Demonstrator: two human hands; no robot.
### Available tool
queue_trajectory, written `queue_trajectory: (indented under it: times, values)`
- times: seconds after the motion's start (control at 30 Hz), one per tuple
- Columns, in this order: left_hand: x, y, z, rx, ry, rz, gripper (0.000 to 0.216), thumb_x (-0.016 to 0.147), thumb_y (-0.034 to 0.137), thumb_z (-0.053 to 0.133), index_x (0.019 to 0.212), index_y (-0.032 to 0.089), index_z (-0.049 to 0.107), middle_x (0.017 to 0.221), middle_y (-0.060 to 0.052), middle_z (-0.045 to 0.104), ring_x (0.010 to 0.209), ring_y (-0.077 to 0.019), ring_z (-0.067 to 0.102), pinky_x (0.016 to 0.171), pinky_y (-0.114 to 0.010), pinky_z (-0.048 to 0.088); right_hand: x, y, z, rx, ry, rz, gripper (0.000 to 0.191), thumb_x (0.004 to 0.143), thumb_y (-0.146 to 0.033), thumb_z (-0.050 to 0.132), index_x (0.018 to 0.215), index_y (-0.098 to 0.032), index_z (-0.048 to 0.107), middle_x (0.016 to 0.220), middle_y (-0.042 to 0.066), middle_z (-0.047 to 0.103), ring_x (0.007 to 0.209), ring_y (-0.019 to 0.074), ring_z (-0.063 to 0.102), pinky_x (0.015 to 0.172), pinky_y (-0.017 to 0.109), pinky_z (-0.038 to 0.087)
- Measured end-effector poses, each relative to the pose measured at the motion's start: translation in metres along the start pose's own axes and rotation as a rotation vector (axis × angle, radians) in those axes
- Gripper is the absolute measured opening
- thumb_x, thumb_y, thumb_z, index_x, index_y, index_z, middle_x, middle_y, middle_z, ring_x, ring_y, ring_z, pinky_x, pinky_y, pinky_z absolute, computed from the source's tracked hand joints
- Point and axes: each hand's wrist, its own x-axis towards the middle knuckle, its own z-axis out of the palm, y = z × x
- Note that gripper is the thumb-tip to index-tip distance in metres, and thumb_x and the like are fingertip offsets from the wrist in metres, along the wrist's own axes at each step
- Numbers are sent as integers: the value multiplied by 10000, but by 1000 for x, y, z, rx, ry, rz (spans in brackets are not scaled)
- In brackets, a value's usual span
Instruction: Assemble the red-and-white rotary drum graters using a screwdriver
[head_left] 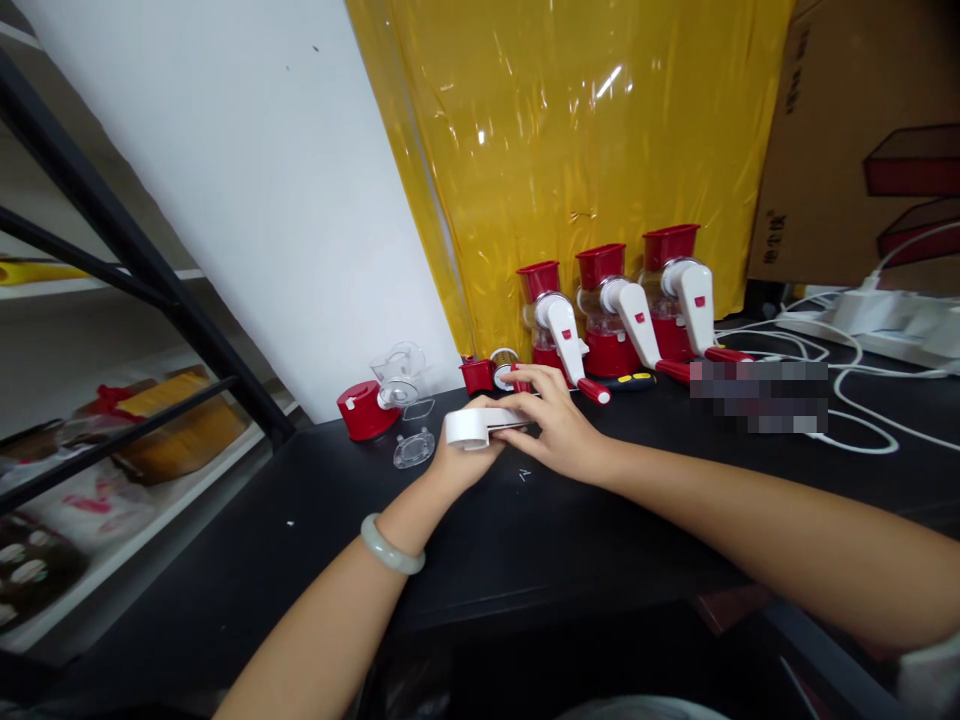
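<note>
My left hand is closed round a white crank arm, whose rounded end points toward me above the black table. My right hand grips the other end of this crank arm between thumb and fingers. Just behind my hands are a small red hopper and a metal grater drum. Left of them stands a red base with a clear plastic body attached or leaning on it. A clear plastic plate lies flat near my left hand.
Three red-and-white rotary graters stand in a row at the back right. By them lies a black-and-yellow screwdriver handle. White cables and a power strip are at the right, below a cardboard box. A black-framed shelf rises at left.
</note>
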Motion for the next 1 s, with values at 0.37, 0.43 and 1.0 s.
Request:
queue_trajectory:
  times: [0.37,0.43,1.0]
  values:
    - [-2,-8,-3,35,-54,8,160,706,193,724,778,157,585,732,20,609,663,-126,557,612,-243,419,0,-1,-2,16,12,-22,187,862,-286,665,1035,-223,634,1159,100,583,1150,264,487,967,477,430]
    - [-1,-8,-3,47,-54,1,161,706,191,716,758,155,568,720,21,591,660,-126,548,607,-245,416,1,-1,-2,21,15,-22,189,862,-292,667,1033,-216,638,1145,103,587,1141,263,492,960,471,429]
    - [-1,0,-3,111,-60,-5,150,689,157,692,777,168,571,724,29,588,648,-123,542,593,-245,410,3,-1,-4,38,-21,23,146,856,-311,662,982,-238,648,1053,84,595,1066,261,513,896,455,438]
